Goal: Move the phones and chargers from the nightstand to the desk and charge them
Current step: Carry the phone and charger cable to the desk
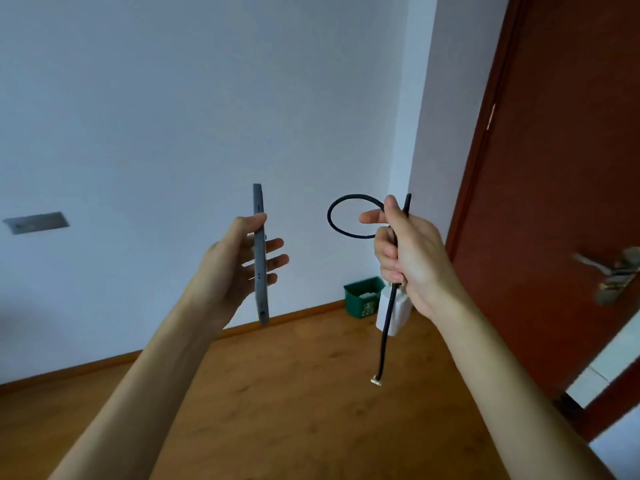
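Observation:
My left hand [239, 268] holds a grey phone [260, 258] edge-on and upright, thumb on one face and fingers behind the other. My right hand [412, 258] grips a charger: its black cable [337, 223] loops out to the left above my fist, and the free end with a small plug [376, 381] hangs down below. The white charger block [394, 315] dangles under my palm. Both hands are raised in the air in front of a pale wall. Neither nightstand nor desk is in view.
A green waste bin [363, 296] stands on the wooden floor [294, 393] in the corner. A dark red door [561, 168] with a metal handle [613, 271] is at the right. A grey wall plate [36, 222] sits at the left.

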Demonstrator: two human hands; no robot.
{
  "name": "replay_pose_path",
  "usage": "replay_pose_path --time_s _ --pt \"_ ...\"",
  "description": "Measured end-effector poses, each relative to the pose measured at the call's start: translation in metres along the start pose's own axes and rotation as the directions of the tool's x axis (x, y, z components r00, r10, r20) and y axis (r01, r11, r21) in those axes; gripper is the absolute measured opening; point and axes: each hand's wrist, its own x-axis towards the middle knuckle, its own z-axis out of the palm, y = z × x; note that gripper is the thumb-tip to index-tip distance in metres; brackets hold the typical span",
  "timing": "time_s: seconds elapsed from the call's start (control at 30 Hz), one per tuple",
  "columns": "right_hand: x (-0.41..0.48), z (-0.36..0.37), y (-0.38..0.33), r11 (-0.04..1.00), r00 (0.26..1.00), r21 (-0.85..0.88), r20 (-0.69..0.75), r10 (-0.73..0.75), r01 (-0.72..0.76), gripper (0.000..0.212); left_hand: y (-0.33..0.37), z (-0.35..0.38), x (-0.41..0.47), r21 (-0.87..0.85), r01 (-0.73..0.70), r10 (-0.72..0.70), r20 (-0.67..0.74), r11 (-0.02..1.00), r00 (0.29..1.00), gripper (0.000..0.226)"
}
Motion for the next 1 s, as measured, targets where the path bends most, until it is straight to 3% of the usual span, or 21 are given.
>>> replay_pose_path --time_s 0.1,0.43,0.6,0.77,1.0 --pt "0.047 0.043 0.012 1.000 0.999 0.003 0.034 0.002 -0.002 0.046 0.008 -0.045 0.039 -0.006 0.002 -0.002 -0.030 1.000 1.000 0.060" --pt "0.176 0.170 0.043 0.999 0.985 0.040 0.175 0.005 -0.012 0.045 0.040 -0.179 0.142 -0.007 -0.031 0.029 -0.171 0.999 0.985 0.054" --pt "0.235 0.233 0.061 0.999 0.962 0.038 0.273 0.017 -0.029 0.045 0.048 -0.236 0.178 0.002 -0.052 0.051 -0.261 0.999 0.964 0.042" --pt "0.298 0.299 0.086 0.997 0.917 0.059 0.398 0.023 -0.050 0.045 0.052 -0.293 0.223 0.000 -0.072 0.067 -0.366 0.997 0.928 0.034" --pt "0.393 0.393 0.114 0.997 0.814 0.024 0.579 0.043 -0.069 0.048 0.067 -0.367 0.290 -0.036 -0.087 0.058 -0.494 0.996 0.868 0.053"
